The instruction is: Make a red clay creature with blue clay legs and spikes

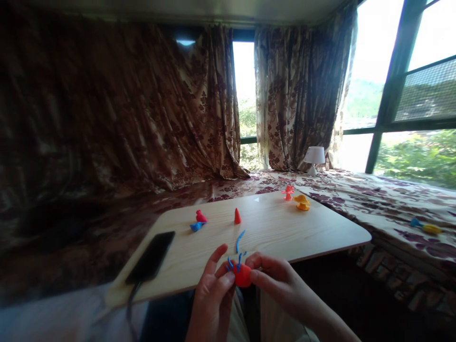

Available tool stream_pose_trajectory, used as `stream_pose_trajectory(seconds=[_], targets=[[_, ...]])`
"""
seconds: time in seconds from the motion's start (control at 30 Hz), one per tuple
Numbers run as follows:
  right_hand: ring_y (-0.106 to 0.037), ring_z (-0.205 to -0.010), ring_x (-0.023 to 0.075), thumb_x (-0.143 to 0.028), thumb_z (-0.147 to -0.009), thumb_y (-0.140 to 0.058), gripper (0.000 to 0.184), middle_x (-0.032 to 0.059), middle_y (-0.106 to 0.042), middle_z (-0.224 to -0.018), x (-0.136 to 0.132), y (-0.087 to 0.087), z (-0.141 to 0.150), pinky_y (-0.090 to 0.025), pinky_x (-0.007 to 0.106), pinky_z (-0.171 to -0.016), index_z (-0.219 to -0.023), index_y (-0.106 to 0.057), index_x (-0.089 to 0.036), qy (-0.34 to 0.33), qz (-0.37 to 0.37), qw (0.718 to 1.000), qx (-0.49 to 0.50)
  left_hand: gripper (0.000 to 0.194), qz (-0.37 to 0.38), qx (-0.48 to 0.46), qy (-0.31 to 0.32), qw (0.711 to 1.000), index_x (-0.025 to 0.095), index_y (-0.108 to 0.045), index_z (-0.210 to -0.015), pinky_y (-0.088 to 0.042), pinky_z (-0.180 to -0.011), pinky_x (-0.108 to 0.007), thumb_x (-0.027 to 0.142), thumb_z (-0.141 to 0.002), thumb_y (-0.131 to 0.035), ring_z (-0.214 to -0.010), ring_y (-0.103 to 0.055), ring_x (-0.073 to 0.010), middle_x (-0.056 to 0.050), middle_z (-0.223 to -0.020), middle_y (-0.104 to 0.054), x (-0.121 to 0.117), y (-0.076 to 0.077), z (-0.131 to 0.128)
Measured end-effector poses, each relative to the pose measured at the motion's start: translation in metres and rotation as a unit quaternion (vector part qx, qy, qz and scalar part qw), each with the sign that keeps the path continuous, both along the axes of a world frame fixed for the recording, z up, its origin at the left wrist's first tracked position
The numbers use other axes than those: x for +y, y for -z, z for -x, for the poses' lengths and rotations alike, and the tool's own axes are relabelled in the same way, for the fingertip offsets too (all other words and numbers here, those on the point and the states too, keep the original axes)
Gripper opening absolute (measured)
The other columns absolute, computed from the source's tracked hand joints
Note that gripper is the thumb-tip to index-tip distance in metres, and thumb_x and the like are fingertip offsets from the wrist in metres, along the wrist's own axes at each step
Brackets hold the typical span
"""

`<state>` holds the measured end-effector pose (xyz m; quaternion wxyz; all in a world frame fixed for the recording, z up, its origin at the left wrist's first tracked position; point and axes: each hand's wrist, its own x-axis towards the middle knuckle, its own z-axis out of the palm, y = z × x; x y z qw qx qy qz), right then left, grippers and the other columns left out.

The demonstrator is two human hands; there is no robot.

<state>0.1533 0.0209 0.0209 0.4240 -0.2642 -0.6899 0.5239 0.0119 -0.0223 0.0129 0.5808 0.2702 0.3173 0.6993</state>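
Now gripping the red lump (243,277) with left hand (214,287) and right hand (276,275) both drawn into a pinch, ideally pressing softly to spare the blue strands (239,261) on top.

Patterned floral curtains (192,104) hang along the far side of the room beneath a pale ceiling (199,12), sinking into deep shadow at the left and parting at a narrow, bright window (244,80). At the right, a large window (366,99) with dark framing and a mesh screen (427,95) lets in strong daylight and shows green foliage (420,149) outside. A small white lamp (315,155) stands near the corner on a surface draped in floral fabric (384,204), which extends beside a light wood-grain table (320,228) with rounded corners.
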Motion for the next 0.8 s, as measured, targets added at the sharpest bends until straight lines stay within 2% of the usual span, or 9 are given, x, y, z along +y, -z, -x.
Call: stream_pose_trajectory(seconds=[0.13, 0.23, 0.3, 0.4, 0.47, 0.53, 0.63, 0.8], targets=[[-0.054, -0.072, 0.0145, -0.045, -0.081, -0.062, 0.032, 0.0005, -0.059, -0.072, 0.000, 0.001, 0.000, -0.044, 0.025, -0.070, -0.070, -0.059, -0.015, -0.034, 0.029, 0.999, 0.024, 0.054, -0.012, 0.001, 0.019, 1.000, 0.020, -0.058, -0.117, -0.047, -0.077, -0.024, 0.023, -0.066, -0.074, -0.076, -0.065, -0.0139, -0.003, -0.082, -0.070, 0.002, 0.003, 0.001], [-0.053, -0.068, 0.0138, -0.046, -0.080, -0.063, 0.033, 0.0002, -0.058, -0.068, 0.002, 0.002, -0.001, -0.044, 0.024, -0.066, -0.070, -0.059, -0.015, -0.036, 0.040, 0.999, 0.002, 0.054, -0.010, 0.028, 0.038, 0.999, 0.020, -0.060, -0.113, -0.048, -0.071, -0.023, 0.021, -0.061, -0.077, -0.068, -0.064, -0.0124, -0.002, -0.076, -0.070, 0.004, 0.005, 0.004], [-0.054, -0.068, 0.0142, -0.045, -0.082, -0.060, 0.032, 0.0009, -0.060, -0.070, 0.009, 0.003, -0.003, -0.044, 0.024, -0.064, -0.074, -0.063, -0.014, -0.003, 0.021, 1.000, -0.020, 0.054, 0.002, 0.042, 0.033, 0.999, 0.019, -0.060, -0.112, -0.048, -0.069, -0.023, 0.020, -0.061, -0.077, -0.067, -0.064, -0.0127, -0.002, -0.076, -0.070, 0.005, 0.004, 0.010], [-0.056, -0.071, 0.0155, -0.042, -0.083, -0.057, 0.029, 0.0025, -0.065, -0.075, 0.029, 0.007, -0.007, -0.045, 0.025, -0.064, -0.082, -0.067, -0.015, 0.101, -0.034, 0.993, -0.045, 0.056, 0.018, 0.037, -0.024, 0.999, 0.018, -0.058, -0.116, -0.048, -0.072, -0.024, 0.019, -0.063, -0.076, -0.072, -0.065, -0.0129, -0.002, -0.079, -0.070, 0.007, 0.002, 0.022], [-0.058, -0.070, 0.0162, -0.035, -0.081, -0.057, 0.023, 0.0039, -0.066, -0.077, 0.046, 0.013, -0.007, -0.046, 0.026, -0.064, -0.081, -0.068, -0.014, 0.151, -0.078, 0.982, -0.077, 0.056, 0.024, 0.031, -0.055, 0.998, 0.017, -0.057, -0.116, -0.048, -0.074, -0.023, 0.018, -0.064, -0.076, -0.073, -0.065, -0.0120, -0.001, -0.079, -0.069, 0.009, 0.001, 0.028], [-0.060, -0.071, 0.0164, -0.025, -0.080, -0.055, 0.018, 0.0049, -0.066, -0.078, 0.060, 0.020, -0.003, -0.046, 0.026, -0.064, -0.079, -0.069, -0.014, 0.168, -0.128, 0.969, -0.126, 0.055, 0.033, 0.032, -0.067, 0.997, 0.018, -0.058, -0.114, -0.048, -0.075, -0.022, 0.018, -0.063, -0.077, -0.073, -0.064, -0.0112, 0.000, -0.077, -0.069, 0.011, 0.001, 0.032], [-0.061, -0.071, 0.0155, -0.016, -0.079, -0.052, 0.019, 0.0049, -0.067, -0.081, 0.074, 0.031, 0.006, -0.045, 0.026, -0.068, -0.080, -0.071, -0.017, 0.178, -0.182, 0.939, -0.231, 0.054, 0.044, 0.033, -0.075, 0.996, 0.018, -0.060, -0.111, -0.048, -0.072, -0.020, 0.020, -0.060, -0.079, -0.070, -0.063, -0.0102, 0.001, -0.075, -0.070, 0.013, 0.003, 0.032], [-0.063, -0.075, 0.0169, -0.014, -0.080, -0.053, 0.021, 0.0052, -0.067, -0.081, 0.085, 0.039, 0.015, -0.043, 0.025, -0.069, -0.077, -0.074, -0.019, 0.199, -0.188, 0.892, -0.360, 0.054, 0.051, 0.027, -0.081, 0.995, 0.017, -0.060, -0.110, -0.048, -0.070, -0.019, 0.022, -0.060, -0.079, -0.071, -0.063, -0.0104, 0.001, -0.076, -0.071, 0.013, 0.006, 0.031]])
